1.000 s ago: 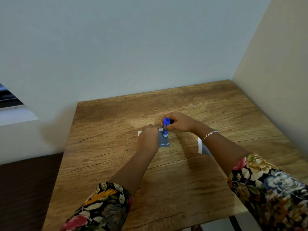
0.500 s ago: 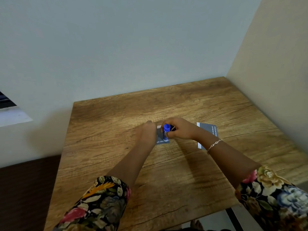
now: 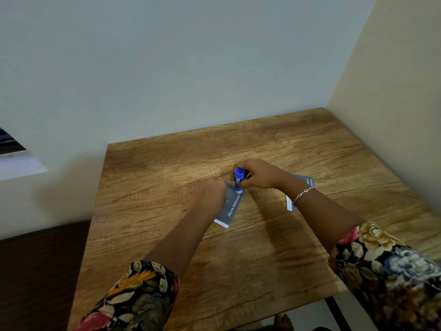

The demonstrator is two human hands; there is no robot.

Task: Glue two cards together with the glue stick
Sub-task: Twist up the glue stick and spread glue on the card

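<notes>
A grey-blue card (image 3: 231, 206) with white lettering and a white end strip lies slantwise at the middle of the wooden table (image 3: 167, 187). My left hand (image 3: 211, 192) rests on its left side and pins it down. My right hand (image 3: 259, 174) grips a blue glue stick (image 3: 238, 182), held nearly upright with its lower tip touching the far end of that card. A second grey-blue card (image 3: 307, 185) lies to the right, mostly hidden under my right wrist, which wears a thin bracelet.
The table stands in a corner, with a pale wall behind it and a beige wall (image 3: 393, 91) close on the right. Its left edge drops to a dark floor. A white window ledge (image 3: 21, 167) shows at far left.
The card under my left hand has turned and now lies slantwise with more of it showing. The glue stick stays on its far end. The view has shifted slightly.
</notes>
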